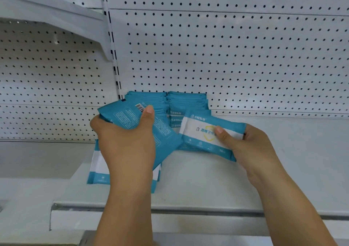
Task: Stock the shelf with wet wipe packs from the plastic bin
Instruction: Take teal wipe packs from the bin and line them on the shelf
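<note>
between thumb and curled fingers, left hand and right hand each pinch a wet wipe pack: light, soft, slippery; hold ends.

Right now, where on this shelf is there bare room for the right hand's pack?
The shelf deck is bare right of the rear stacks, between pegboard and front lip, beyond the right hand. Crowded on the left: rear stacks, a flat pile under the left hand.

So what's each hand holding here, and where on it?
Left hand grips a barcode-up pack around its left half, thumb across it. Right hand pinches a face-up pack by its right end.
</note>
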Tool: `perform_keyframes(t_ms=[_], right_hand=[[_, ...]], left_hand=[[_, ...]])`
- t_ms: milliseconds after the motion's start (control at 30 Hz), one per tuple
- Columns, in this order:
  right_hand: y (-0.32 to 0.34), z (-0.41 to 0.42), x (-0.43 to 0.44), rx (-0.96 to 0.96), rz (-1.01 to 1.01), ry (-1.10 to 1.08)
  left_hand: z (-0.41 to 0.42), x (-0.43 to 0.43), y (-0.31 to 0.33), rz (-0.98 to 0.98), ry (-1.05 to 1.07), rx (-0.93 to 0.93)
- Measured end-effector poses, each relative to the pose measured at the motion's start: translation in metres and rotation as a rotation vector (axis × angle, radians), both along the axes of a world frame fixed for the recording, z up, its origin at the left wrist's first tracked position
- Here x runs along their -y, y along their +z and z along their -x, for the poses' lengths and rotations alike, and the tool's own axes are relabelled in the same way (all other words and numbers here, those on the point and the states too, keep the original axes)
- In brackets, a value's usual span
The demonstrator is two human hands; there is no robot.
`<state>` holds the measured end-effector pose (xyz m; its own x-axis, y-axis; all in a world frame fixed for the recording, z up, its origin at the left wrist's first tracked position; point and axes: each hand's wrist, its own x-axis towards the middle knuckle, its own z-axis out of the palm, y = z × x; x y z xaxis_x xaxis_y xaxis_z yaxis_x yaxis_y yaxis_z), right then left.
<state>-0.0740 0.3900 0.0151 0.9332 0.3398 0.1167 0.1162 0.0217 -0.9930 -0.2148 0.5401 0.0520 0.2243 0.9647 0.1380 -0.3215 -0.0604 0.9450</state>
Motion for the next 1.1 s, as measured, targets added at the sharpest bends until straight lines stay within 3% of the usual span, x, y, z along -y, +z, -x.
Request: perform_keyframes(t_ms=[233, 400, 800, 1100], right_hand=[[-0.008, 0.0, -0.023, 0.311, 0.296, -0.009], [-0.01, -0.008, -0.04, 0.408, 0.394, -0.059], [-0.013, -0.014, -0.052, 0.421, 0.472, -0.182], [0.001, 0.002, -0.032, 0.377, 0.346, -0.252]], left_hand=[[0.004, -0.007, 0.001, 0.103, -0.003, 0.051], [0.004, -0.007, 0.001, 0.135, -0.025, 0.043], [0.001, -0.012, 0.002, 0.174, -0.041, 0.035], [-0.004, -0.003, 0.004, 0.162, -0.085, 0.038]])
